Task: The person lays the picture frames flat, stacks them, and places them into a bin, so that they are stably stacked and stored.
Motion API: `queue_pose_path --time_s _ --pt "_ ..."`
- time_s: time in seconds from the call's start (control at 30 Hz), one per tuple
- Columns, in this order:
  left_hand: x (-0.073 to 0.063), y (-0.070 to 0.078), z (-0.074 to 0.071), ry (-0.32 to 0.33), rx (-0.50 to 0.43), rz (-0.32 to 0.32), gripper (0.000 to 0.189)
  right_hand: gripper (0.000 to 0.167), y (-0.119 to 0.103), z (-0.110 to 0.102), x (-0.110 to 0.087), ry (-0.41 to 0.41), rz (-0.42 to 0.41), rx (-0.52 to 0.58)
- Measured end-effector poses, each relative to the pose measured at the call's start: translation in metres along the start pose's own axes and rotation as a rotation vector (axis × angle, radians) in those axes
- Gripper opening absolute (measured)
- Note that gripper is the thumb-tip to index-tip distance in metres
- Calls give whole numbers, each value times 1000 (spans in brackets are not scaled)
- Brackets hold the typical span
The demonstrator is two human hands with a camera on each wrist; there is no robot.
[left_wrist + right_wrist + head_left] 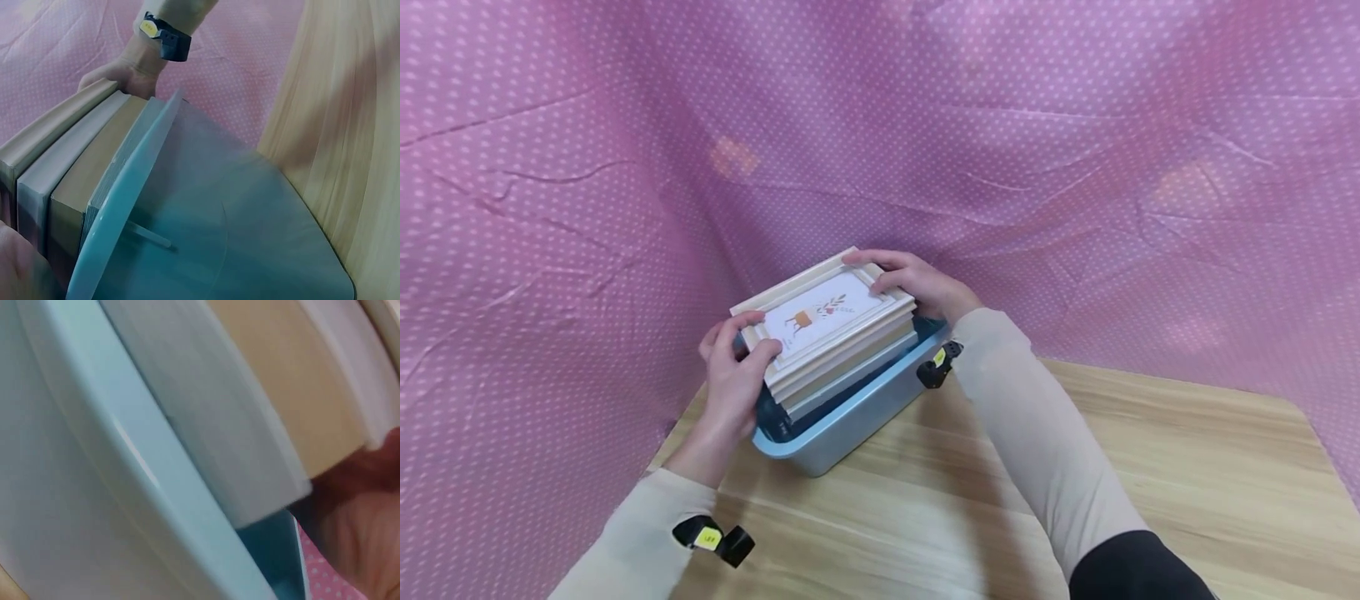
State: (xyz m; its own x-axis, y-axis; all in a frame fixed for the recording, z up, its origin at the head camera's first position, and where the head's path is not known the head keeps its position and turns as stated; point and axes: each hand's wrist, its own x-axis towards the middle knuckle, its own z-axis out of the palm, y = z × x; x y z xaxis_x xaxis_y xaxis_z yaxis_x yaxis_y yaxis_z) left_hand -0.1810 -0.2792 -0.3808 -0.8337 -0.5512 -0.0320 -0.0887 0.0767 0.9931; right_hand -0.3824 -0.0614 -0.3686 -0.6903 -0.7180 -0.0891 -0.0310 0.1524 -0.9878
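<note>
A stack of several picture frames (846, 357) sits in a light-blue plastic bin (859, 423), rising above its rim. The top picture frame (820, 317) is cream-white and lies face up, showing a small orange deer and leaves. My left hand (730, 371) grips its left end, thumb and fingers over the border. At the far right end my right hand (925, 287) holds the frame the same way. Side edges of the stack, white and tan, show in the left wrist view beside the bin wall (219, 206). In the right wrist view, part of my right hand (362, 531) touches the stack's end.
The bin stands on a light wood-grain table (1187, 483). Pink dotted cloth (1000, 125) hangs behind and along the left side, close to the bin. Black straps with small devices (715, 537) sit on both wrists.
</note>
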Motion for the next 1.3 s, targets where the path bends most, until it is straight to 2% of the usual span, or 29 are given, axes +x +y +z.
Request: queue_pose_path --time_s 0.13,0.27,0.4,0.6,1.03,1.3 --pt "1 -1 2 -7 52 4 55 66 0 -3 0 -23 36 -33" --pt "2 -2 4 -19 112 39 57 66 1 -2 3 -48 54 -99" --pt "3 -1 6 -46 150 49 60 66 3 2 7 -33 56 -174" --pt "7 -1 8 -71 165 -3 62 57 8 7 13 -5 72 -265" --pt "15 0 13 -64 238 -116 74 56 17 11 21 -17 24 -305" --pt "20 -4 13 -81 248 -133 77 55 25 14 23 -32 34 -333"
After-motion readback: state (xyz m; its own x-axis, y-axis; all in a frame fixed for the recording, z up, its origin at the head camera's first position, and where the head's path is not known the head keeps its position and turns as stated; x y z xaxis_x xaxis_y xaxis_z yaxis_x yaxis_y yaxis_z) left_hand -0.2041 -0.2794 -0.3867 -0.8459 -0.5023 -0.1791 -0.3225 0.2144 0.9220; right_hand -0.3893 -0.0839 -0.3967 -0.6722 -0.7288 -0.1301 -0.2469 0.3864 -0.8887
